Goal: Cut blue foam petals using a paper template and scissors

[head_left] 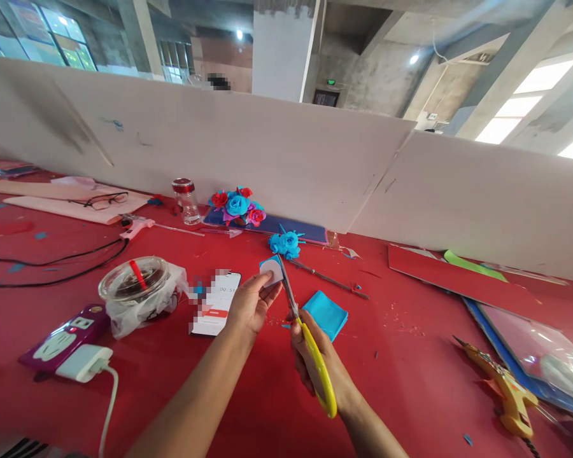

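My left hand (248, 304) pinched the pale disc (275, 271) against a blue sheet (271, 258) above the red table (424, 394) while my right hand (332, 362) gripped the scissors (310, 338) beside them, seemingly mid-trim, which probably called for slowly turning the sheet.

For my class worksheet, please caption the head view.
The left hand holds a pale disc against blue paper; the right hand holds yellow-handled scissors at the paper's edge.
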Demonstrator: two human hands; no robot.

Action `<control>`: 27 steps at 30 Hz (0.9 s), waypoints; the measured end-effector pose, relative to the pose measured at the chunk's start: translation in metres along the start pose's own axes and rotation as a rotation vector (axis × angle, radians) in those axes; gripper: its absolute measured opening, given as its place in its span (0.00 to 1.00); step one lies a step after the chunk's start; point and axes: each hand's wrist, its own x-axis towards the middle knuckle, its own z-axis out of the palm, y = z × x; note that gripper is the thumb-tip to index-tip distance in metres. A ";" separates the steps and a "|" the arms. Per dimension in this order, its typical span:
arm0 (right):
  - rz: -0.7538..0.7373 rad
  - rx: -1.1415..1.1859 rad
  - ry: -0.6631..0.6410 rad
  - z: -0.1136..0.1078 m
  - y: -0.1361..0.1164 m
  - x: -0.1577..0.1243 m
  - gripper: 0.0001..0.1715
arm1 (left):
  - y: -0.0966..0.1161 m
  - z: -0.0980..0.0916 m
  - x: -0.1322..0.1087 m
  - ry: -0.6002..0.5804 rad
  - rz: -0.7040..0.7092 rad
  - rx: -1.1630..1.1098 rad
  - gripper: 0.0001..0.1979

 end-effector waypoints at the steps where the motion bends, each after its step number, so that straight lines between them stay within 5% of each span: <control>1: -0.002 -0.006 0.000 0.000 0.000 0.000 0.22 | 0.000 0.000 0.000 0.001 -0.001 -0.002 0.05; 27: 0.060 -0.044 0.024 0.001 -0.004 -0.004 0.27 | 0.007 -0.004 0.008 -0.026 -0.043 0.068 0.04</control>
